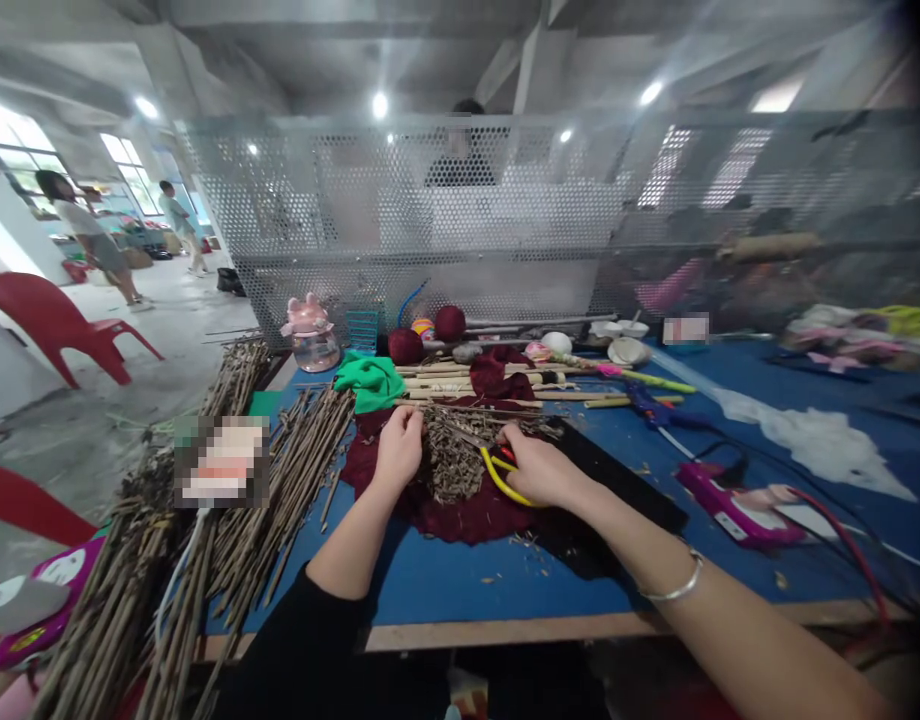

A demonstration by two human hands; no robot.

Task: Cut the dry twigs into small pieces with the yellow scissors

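My right hand (535,468) grips scissors (497,478) with yellow and red handles, their blades pointing left over a pile of short cut dry stem pieces (456,465). At the pile's left edge my left hand (401,440) is closed in a pinch; what it holds is too small to make out. The pile lies on a dark red cloth (467,522) spread on the blue tabletop (445,585). Left of my left hand, long dry stems (299,480) lie in a bundle. A thin stick runs behind the pile, close to both hands.
Toward the back lie a green cloth (370,380), dark red yarn balls (450,322), bamboo sticks and a pink bottle (310,335). To the right are a blue glue gun (651,405), a purple power strip (737,505) and cables. A perforated screen (415,230) stands behind; people are beyond.
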